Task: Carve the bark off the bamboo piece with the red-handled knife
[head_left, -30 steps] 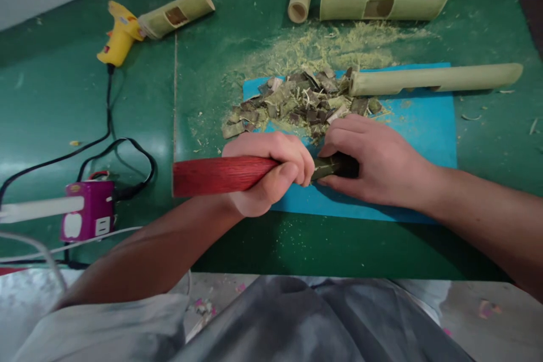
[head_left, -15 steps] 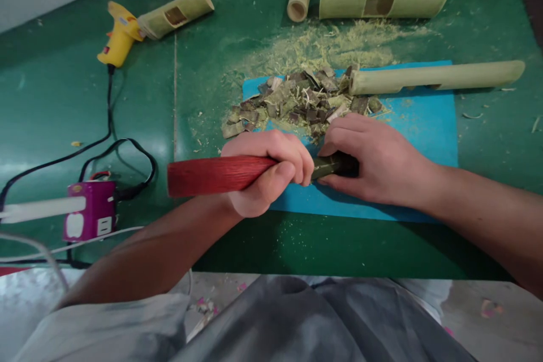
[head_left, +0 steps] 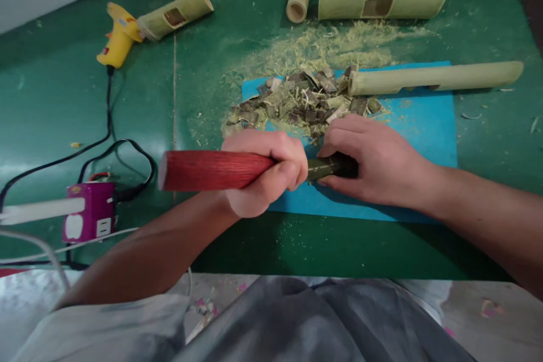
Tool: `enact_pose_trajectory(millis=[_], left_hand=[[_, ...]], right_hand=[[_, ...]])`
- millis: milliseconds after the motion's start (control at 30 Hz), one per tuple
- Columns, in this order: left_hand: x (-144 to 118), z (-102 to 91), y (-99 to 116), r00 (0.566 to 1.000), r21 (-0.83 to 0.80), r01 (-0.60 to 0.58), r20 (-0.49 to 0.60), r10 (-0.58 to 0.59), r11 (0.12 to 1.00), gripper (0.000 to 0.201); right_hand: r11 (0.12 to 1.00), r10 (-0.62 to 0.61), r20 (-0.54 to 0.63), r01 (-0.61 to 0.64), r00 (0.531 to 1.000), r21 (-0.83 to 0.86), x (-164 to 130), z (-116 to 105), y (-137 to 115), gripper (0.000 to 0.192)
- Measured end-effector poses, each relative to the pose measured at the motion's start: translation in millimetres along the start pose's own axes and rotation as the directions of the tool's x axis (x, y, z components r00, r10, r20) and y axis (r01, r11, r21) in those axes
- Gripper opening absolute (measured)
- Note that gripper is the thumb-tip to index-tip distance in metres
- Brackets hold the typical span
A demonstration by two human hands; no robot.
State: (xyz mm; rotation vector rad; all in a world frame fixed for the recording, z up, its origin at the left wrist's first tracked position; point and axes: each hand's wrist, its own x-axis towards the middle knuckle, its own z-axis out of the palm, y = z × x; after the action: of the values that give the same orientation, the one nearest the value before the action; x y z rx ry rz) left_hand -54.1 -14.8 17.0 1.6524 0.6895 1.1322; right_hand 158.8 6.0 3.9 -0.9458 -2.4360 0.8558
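Observation:
My left hand (head_left: pixel 267 172) is closed around a red wooden handle (head_left: pixel 207 170), whose butt end points left. The working end of this tool is hidden behind my fingers. Just to the right, my right hand (head_left: pixel 373 161) grips a dark green bamboo piece (head_left: pixel 324 168) between thumb and fingers. Most of that piece is covered by the hand. Both hands are over a blue sheet (head_left: pixel 424 141) on the green table. Right behind them lies a heap of bamboo chips and shavings (head_left: pixel 305 99).
A long bamboo tube (head_left: pixel 441 77) lies across the sheet's back right. Notched bamboo tubes (head_left: pixel 407 4) line the back of the table (head_left: pixel 237 34). At left are a yellow corded tool (head_left: pixel 119 37), a notched bamboo tube (head_left: pixel 186 11), a purple power adapter (head_left: pixel 90 212) and black cables.
The red handle has shifted slightly left, and its butt end has tilted up toward the camera. More of the bamboo piece shows between my hands. My right hand has stayed put.

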Motion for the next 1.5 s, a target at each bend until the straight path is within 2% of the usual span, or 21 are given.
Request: enact_pose_trajectory(millis=[100, 267, 433, 667, 833, 967, 1133, 1267, 1433, 1500], left_hand=[[-1, -1.2, -4, 1.000, 0.007, -0.028, -0.007, 0.028, 1.000, 0.037], [2, -1.8, -8, 0.995, 0.017, -0.047, 0.094, 0.045, 0.999, 0.028], [3, -1.0, -8, 0.999, 0.030, -0.015, 0.041, 0.013, 0.999, 0.031], [3, -1.5, -8, 1.000, 0.021, 0.008, 0.026, -0.008, 1.000, 0.031], [2, -1.6, -9, 0.999, 0.037, 0.009, 0.041, -0.010, 0.999, 0.036], [3, -1.7, -9, 0.998, 0.038, -0.032, 0.063, 0.030, 0.999, 0.028], [5, 0.8, 2, 0.994, 0.038, -0.011, 0.108, 0.007, 0.999, 0.029], [3, 2.2, 6, 0.999, -0.008, -0.001, 0.050, 0.002, 1.000, 0.033], [-1, 0.9, -1, 1.000, -0.035, -0.014, -0.016, 0.013, 0.999, 0.033], [0, 0.3, -4, 1.000, -0.021, -0.018, -0.007, 0.018, 1.000, 0.034]], right_hand=[[1.000, 0.004, 0.000, -0.004, 1.000, -0.002, 0, 0, -1, 0.015], [1.000, -0.001, -0.010, 0.001, 1.000, 0.011, -1, 1, -1, 0.012], [1.000, -0.004, -0.025, 0.005, 1.000, 0.011, -2, 2, 0, 0.013], [1.000, -0.003, -0.022, 0.003, 1.000, 0.010, -2, 2, 2, 0.014], [1.000, 0.002, -0.009, -0.002, 1.000, 0.018, -2, 1, 1, 0.013], [1.000, 0.002, -0.005, -0.002, 1.000, 0.021, -1, 1, 0, 0.012], [1.000, 0.017, 0.008, -0.017, 1.000, 0.024, -1, 0, -1, 0.013], [1.000, 0.016, 0.007, -0.016, 1.000, 0.020, 0, -1, -2, 0.015], [1.000, 0.022, 0.004, -0.022, 1.000, 0.010, -1, -1, -1, 0.015], [1.000, 0.018, 0.002, -0.018, 1.000, 0.012, -1, 0, -1, 0.014]])
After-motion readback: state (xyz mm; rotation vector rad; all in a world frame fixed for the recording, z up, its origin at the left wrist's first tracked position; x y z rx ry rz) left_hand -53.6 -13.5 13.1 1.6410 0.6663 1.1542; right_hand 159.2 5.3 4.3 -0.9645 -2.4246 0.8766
